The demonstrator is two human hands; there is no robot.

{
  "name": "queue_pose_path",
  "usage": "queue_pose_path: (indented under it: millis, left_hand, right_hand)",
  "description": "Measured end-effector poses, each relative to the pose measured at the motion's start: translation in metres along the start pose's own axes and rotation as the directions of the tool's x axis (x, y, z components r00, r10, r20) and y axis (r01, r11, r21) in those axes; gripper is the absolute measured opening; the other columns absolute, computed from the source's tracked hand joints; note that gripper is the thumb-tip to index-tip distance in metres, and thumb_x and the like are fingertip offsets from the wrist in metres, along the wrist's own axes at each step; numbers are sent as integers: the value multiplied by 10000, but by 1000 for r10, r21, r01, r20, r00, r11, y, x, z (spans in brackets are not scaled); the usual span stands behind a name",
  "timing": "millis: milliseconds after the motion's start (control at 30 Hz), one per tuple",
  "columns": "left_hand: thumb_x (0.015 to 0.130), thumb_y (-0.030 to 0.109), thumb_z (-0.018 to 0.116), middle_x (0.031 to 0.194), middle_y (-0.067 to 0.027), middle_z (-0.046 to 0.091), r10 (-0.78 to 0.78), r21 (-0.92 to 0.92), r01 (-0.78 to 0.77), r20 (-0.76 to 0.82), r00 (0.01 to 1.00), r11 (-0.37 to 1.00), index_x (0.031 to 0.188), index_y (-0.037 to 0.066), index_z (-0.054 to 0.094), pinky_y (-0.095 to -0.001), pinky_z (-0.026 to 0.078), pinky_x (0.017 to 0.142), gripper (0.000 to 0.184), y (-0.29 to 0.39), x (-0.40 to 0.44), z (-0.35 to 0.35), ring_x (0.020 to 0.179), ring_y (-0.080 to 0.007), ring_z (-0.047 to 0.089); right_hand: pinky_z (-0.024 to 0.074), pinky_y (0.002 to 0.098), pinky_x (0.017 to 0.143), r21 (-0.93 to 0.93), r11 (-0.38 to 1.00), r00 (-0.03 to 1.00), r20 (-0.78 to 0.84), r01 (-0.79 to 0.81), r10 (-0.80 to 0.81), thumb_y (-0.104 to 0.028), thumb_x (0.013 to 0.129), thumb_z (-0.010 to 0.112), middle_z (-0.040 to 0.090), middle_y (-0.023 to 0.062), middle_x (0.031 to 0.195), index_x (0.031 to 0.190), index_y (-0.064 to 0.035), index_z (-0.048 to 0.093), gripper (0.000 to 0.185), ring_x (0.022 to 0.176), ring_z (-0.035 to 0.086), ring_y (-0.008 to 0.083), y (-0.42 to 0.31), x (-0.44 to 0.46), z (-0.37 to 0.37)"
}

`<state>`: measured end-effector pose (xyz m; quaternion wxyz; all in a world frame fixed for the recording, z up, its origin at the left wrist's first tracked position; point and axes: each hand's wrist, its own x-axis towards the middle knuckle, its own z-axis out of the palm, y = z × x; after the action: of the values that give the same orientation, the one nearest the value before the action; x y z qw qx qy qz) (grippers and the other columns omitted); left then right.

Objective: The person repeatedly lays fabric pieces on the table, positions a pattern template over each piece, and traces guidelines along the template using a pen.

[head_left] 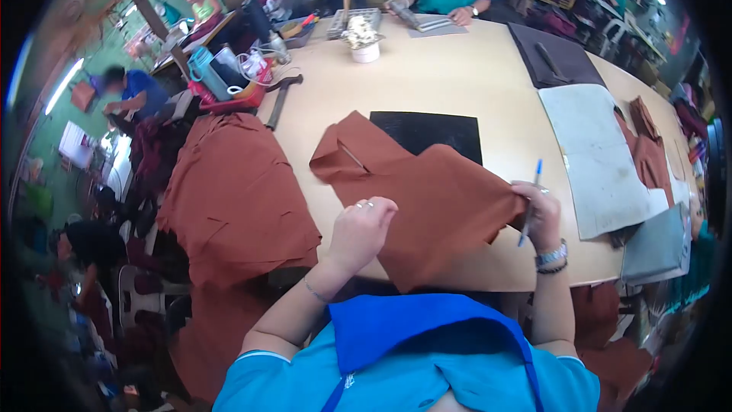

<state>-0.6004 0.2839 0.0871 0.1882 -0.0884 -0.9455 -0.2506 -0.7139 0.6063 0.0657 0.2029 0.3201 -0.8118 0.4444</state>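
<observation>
The right grip [543, 215] pinches a rust-brown fabric piece [431, 202] and holds a blue-white pen [539, 170]; the left grip [360, 235] is curled, whether holding anything I cannot tell. The piece partly covers a black rectangular mat [442, 130]; left of this mat lies a rust-brown fabric stack [236, 198].

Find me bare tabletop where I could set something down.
Bare table shows between the white pot and the black mat; another strip runs between that mat and the pale sheet. It's crowded left, with the brown stack and hammer, and along the right edge.
</observation>
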Motion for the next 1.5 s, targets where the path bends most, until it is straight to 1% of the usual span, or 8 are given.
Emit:
queue_pose_path:
  millis: [100,267,433,633,767,1000,1233,1500]
  left_hand:
    - [889,257,667,1004,-94,666,-192,-342,223,123,974,913,1015,64,579,-386,538,731,247,15,5,-16,923,-285,659]
    - [725,491,788,1301,-217,503,72,-480,33,200,977,876,1467,87,215,-436,503,920,1021,75,24,35,1136,-348,590]
    - [786,333,763,1294,-217,481,-129,-708,251,222,966,660,1425,76,251,-427,480,960,859,72,17,95,1162,-362,558]
    - [866,162,696,1183,-157,495,-52,-715,62,36,998,697,1331,26,308,-390,481,944,621,82,11,107,1101,-292,567]
    - [950,85,569,1217,-127,470,-190,-954,173,128,973,244,1278,11,354,-326,494,875,398,95,19,114,1087,-218,558]
    - [1048,105,330,1015,-34,552,-454,-957,289,270,849,-29,1138,64,472,-238,459,834,174,67,23,111,921,-86,518]
    - [862,69,706,775,-43,635,106,-466,13,228,968,885,949,50,652,-296,492,651,105,12,28,-6,684,-148,601]
    - [790,42,720,763,-89,598,22,-395,98,288,957,913,928,31,695,-310,465,627,141,3,31,-123,696,-235,600]
  right_hand:
    - [556,342,702,-102,993,995,84,52,-44,20,724,662,710,141,976,971,-60,671,259,811,698,289,-25,12,-15]
    - [521,342,577,-197,942,961,99,272,-257,20,757,603,700,108,852,936,-65,646,203,663,660,274,-77,47,21]
    - [518,342,570,-240,954,983,30,181,-179,10,763,613,671,107,789,923,-71,635,181,656,658,283,-80,65,20]
    - [508,352,563,-214,962,985,2,171,-175,9,763,611,642,107,755,910,-69,625,167,629,637,289,-77,63,23]
    - [512,350,576,-162,966,979,69,202,-193,1,759,607,618,104,751,914,-70,625,172,639,633,288,-91,63,39]
    - [520,350,596,-180,970,986,80,161,-149,30,753,605,647,110,792,914,-70,640,193,679,653,289,-85,65,18]
    - [505,358,613,-275,957,992,114,87,-57,78,678,632,666,116,781,908,-61,688,274,678,637,293,-53,49,-43]
    - [473,330,593,-260,949,982,116,178,-152,66,640,717,658,90,716,876,-55,680,268,633,612,249,-84,54,-109]
